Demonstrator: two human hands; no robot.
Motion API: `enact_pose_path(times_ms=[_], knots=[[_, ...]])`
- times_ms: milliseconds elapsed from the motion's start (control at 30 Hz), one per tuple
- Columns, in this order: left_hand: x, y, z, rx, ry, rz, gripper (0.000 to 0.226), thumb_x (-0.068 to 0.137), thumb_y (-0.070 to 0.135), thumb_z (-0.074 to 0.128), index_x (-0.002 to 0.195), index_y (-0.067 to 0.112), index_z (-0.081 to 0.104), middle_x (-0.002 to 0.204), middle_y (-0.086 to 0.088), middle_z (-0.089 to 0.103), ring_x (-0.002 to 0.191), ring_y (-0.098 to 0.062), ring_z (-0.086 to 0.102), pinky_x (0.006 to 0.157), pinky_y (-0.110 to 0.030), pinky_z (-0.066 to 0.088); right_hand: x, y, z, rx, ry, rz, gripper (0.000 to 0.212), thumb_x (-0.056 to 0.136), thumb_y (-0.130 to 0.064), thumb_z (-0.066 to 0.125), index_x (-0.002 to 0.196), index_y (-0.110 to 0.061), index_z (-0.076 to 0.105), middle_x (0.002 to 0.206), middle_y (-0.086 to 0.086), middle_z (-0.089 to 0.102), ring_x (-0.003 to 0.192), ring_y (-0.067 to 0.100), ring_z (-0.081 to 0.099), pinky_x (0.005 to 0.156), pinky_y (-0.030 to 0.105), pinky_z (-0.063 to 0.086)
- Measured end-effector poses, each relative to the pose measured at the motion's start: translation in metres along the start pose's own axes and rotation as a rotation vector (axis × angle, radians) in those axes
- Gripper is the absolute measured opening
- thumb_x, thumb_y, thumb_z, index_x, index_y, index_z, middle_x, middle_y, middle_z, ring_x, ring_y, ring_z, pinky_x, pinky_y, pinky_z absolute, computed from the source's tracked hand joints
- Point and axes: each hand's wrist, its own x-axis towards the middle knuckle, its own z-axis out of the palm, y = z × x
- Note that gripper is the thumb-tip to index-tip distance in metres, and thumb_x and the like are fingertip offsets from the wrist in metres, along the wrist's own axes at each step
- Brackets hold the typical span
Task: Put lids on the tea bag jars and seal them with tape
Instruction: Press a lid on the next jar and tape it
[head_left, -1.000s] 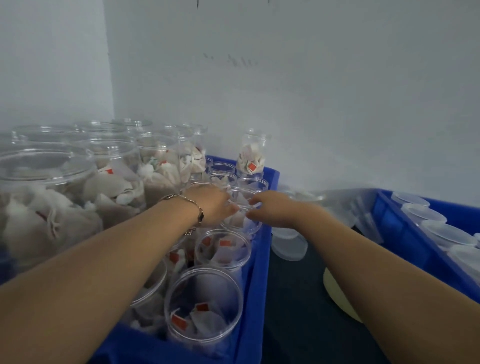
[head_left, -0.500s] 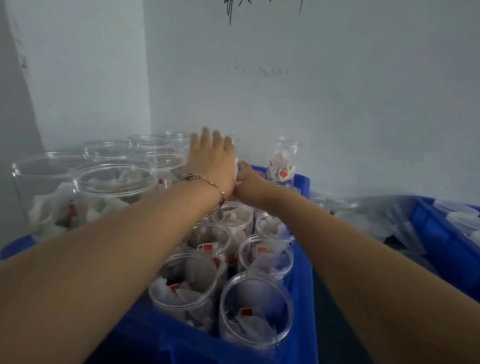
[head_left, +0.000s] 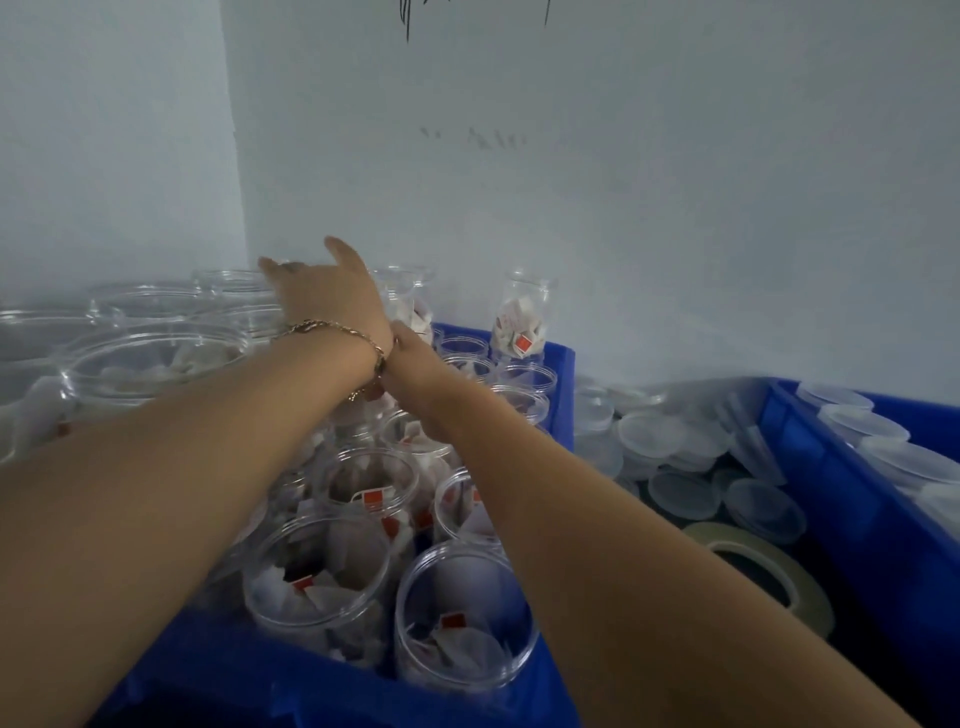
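At centre frame, the left hand (head_left: 332, 291) spreads its fingers above the clear plastic tea bag jars (head_left: 317, 587) in the blue plastic crate (head_left: 558, 364). The right hand (head_left: 410, 358) is half hidden behind the left wrist, so its grip cannot be told. Translucent round lids (head_left: 675, 441) and a beige tape roll (head_left: 769, 571) lie lower right. The red tags (head_left: 522, 343) are unreadable.

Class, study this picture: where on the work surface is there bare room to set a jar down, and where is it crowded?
Little bare room: only a dark strip beside the tape roll, between the blue crates. Jars pack the left crate; loose lids crowd the gap's far end.
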Motion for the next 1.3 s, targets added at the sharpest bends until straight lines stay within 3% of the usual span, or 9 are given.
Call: enact_pose_path(times_ms=[200,333,400,500,633,767,967,1133,1300], knots=[[0.002,0.013,0.001,-0.235,0.215,0.032,0.111,0.071,0.062,0.07,0.145,0.002,0.013,0.111,-0.028,0.062,0.115,-0.043,0.052,0.114,-0.048,0.016,-0.015,-0.004,-0.014,0.12,0.059,0.009,0.059,0.094,0.0,0.036,0.148,-0.006,0.014,0.078,0.005,0.051,0.063,0.008,0.048,0.047,0.009,0.044],[-0.006,0.041,-0.013,-0.324,0.336,0.095,0.113,0.064,0.06,0.076,0.142,0.0,0.018,0.11,-0.03,0.059,0.109,-0.043,0.054,0.113,-0.05,0.017,-0.028,-0.008,-0.044,0.154,0.166,0.024,0.068,0.09,0.001,0.04,0.15,-0.013,0.01,0.129,0.018,0.048,0.11,0.024,0.051,0.09,0.031,0.042],[-0.017,0.061,-0.018,-0.419,0.322,0.112,0.111,0.065,0.056,0.077,0.142,0.003,0.018,0.117,-0.028,0.053,0.105,-0.043,0.055,0.109,-0.05,0.025,-0.04,-0.005,-0.062,0.152,0.202,0.009,0.074,0.092,-0.002,0.041,0.152,-0.021,0.002,0.139,0.018,0.044,0.114,0.024,0.049,0.089,0.029,0.04],[-0.038,0.095,-0.018,-0.721,0.244,0.14,0.098,0.07,0.041,0.078,0.142,0.012,0.018,0.126,-0.019,0.037,0.09,-0.041,0.057,0.079,-0.041,0.045,-0.065,0.006,-0.091,0.101,0.286,-0.008,0.076,0.091,-0.005,0.044,0.152,-0.026,0.004,0.13,0.013,0.051,0.109,0.023,0.054,0.092,0.032,0.047],[-0.066,0.139,-0.003,-1.038,0.209,0.195,0.089,0.07,0.038,0.079,0.133,0.02,0.019,0.121,-0.007,0.031,0.072,-0.023,0.045,0.05,-0.016,0.028,-0.114,0.033,-0.134,0.009,0.339,-0.052,0.083,0.086,0.0,0.05,0.151,-0.028,0.008,0.137,-0.004,0.042,0.095,0.002,0.054,0.07,0.015,0.052],[-0.104,0.182,0.016,-1.147,0.128,0.267,0.093,0.067,0.041,0.08,0.134,0.022,0.018,0.126,-0.009,0.03,0.086,-0.018,0.048,0.054,-0.012,0.03,-0.16,0.062,-0.17,0.061,0.419,-0.024,0.084,0.086,0.005,0.053,0.151,-0.024,0.009,0.15,-0.005,0.03,0.116,0.002,0.043,0.093,0.027,0.047],[-0.164,0.219,0.046,-1.071,-0.011,0.194,0.095,0.068,0.037,0.081,0.133,0.029,0.013,0.13,-0.01,0.027,0.105,-0.027,0.052,0.074,-0.037,0.055,-0.201,0.106,-0.182,0.227,0.423,0.124,0.089,0.083,0.019,0.048,0.151,-0.02,0.005,0.125,-0.004,0.054,0.078,0.0,0.066,0.055,0.014,0.051],[-0.202,0.216,0.075,-1.08,0.109,0.107,0.095,0.061,0.037,0.086,0.134,0.02,0.028,0.129,-0.009,0.038,0.105,-0.021,0.052,0.063,-0.023,0.04,-0.21,0.129,-0.166,0.302,0.49,0.167,0.097,0.084,0.023,0.042,0.149,-0.028,-0.009,0.115,0.0,0.06,0.085,0.0,0.065,0.061,0.015,0.052],[-0.219,0.212,0.105,-1.137,0.273,0.188,0.099,0.047,0.031,0.092,0.127,0.017,0.034,0.122,-0.019,0.048,0.097,-0.034,0.061,0.064,-0.028,0.046,-0.222,0.155,-0.152,0.394,0.553,0.193,0.097,0.08,0.029,0.04,0.149,-0.029,0.006,0.128,-0.003,0.053,0.094,-0.003,0.063,0.083,0.021,0.053]])
